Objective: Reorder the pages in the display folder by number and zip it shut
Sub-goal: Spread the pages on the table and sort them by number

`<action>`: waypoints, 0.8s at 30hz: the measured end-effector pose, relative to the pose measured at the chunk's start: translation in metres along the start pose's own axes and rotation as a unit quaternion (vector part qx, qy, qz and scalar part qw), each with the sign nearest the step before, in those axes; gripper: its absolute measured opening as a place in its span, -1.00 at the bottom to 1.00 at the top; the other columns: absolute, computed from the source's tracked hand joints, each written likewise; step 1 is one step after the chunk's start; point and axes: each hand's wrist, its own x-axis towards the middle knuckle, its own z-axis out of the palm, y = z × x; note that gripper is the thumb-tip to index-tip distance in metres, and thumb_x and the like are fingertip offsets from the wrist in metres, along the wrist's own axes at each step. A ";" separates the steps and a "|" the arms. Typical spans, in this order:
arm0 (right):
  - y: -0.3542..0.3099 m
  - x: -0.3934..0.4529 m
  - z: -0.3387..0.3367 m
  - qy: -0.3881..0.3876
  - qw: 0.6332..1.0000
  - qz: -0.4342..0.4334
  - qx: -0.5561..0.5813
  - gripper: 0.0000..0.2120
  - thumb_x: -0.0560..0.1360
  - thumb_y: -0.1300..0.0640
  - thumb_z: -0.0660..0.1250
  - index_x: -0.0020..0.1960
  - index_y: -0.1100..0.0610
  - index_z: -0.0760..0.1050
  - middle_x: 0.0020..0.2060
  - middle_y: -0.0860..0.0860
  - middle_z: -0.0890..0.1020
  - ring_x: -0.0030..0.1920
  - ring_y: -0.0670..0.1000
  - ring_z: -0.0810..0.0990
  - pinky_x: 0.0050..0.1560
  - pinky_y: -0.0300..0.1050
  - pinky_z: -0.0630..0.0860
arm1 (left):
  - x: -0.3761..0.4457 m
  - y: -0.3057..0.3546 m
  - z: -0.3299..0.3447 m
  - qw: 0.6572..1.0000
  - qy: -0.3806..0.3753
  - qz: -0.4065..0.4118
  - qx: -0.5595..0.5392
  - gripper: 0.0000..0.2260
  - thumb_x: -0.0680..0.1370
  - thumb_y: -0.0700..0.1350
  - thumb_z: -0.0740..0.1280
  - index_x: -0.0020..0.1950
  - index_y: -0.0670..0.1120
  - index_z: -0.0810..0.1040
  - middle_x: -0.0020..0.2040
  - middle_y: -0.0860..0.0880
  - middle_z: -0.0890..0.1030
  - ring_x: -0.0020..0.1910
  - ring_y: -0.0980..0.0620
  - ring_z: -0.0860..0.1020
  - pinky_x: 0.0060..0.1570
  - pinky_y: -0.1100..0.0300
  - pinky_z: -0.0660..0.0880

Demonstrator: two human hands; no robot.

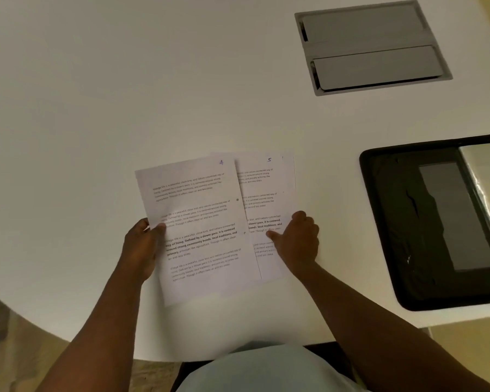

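Two hands [224, 244], two pages [227, 222]

open white table [125, 94] left and ahead; blocked at right by black display folder [402, 222], far right by grey hatch [371, 46].

Dim, warm; soft blur, edges warped.

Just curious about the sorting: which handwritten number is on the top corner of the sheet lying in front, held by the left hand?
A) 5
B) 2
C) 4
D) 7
C: the front sheet, gripped at its edge by the left hand, has a 4 written at its top right corner; the sheet behind it, held by the right hand, shows a 5.
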 end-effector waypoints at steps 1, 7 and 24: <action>0.000 0.002 -0.001 0.002 1.000 0.015 0.013 -0.23 0.30 -0.20 0.54 0.27 0.21 0.29 0.17 0.15 0.45 0.17 0.11 0.48 0.08 -0.07 0.52 | -0.001 0.000 -0.002 1.000 0.002 -0.001 -0.004 -0.76 0.60 -0.27 0.29 0.22 -0.05 0.53 0.04 -0.01 0.65 -0.04 0.05 0.63 -0.08 0.18 0.52; 0.005 0.003 -0.005 0.028 0.999 -0.040 0.018 -0.46 0.41 0.00 0.51 0.23 0.20 0.37 0.09 0.12 0.53 0.09 0.08 0.53 0.04 -0.12 0.52 | -0.001 0.000 -0.008 1.000 -0.021 -0.005 -0.020 -0.78 0.60 -0.28 0.28 0.19 -0.05 0.55 0.09 -0.02 0.66 0.04 0.00 0.63 0.13 0.06 0.51; -0.015 -0.002 -0.023 -0.297 0.826 0.039 0.478 -0.60 0.61 -0.13 0.17 -0.04 0.13 0.62 -0.04 0.19 0.70 -0.18 0.10 0.67 -0.16 -0.10 0.58 | 0.004 -0.003 0.022 0.999 -0.034 -0.012 0.001 -0.74 0.47 -0.32 0.43 0.12 -0.11 0.56 0.07 -0.06 0.66 0.03 0.00 0.63 0.09 0.13 0.51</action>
